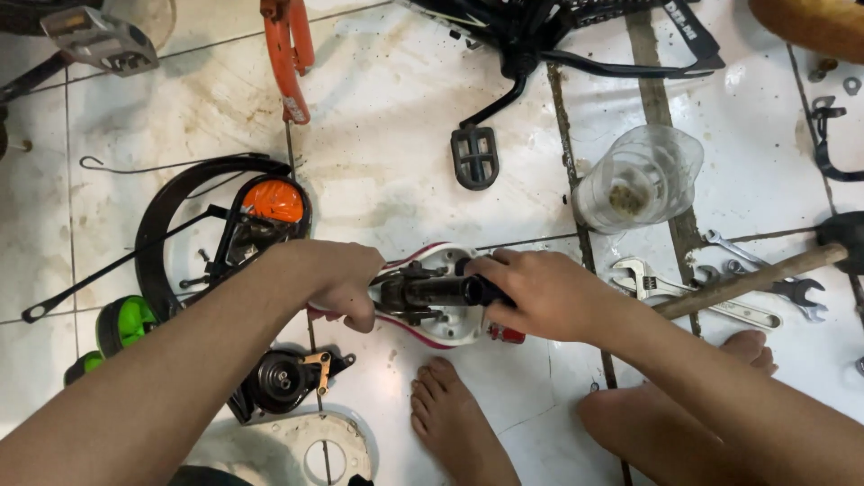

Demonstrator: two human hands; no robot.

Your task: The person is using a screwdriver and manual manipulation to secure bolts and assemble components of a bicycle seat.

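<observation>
An upturned bicycle saddle (441, 306) is held low over the tiled floor (396, 162), braced by the clenched left hand (337, 283) while its dark clamp post (432, 291) is gripped by the right hand (540, 292); spanners (711, 292) lie nearby.

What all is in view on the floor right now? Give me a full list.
bicycle saddle: 1, white and red, underside up, centre, held
seat post: 1, black, on the saddle
pedal: 1, black, on crank, top centre
fork: 1, orange, top
mudguard: 1, black, left
reflector: 1, orange, left
small wheels: 2, green and black, far left
plastic cup: 1, clear, right
wrenches: several, silver, right
hammer handle: 1, wooden, right
tiled floor: white, dirty
bare feet: 2, bottom
left hand: grips the saddle
right hand: grips the seat post
</observation>
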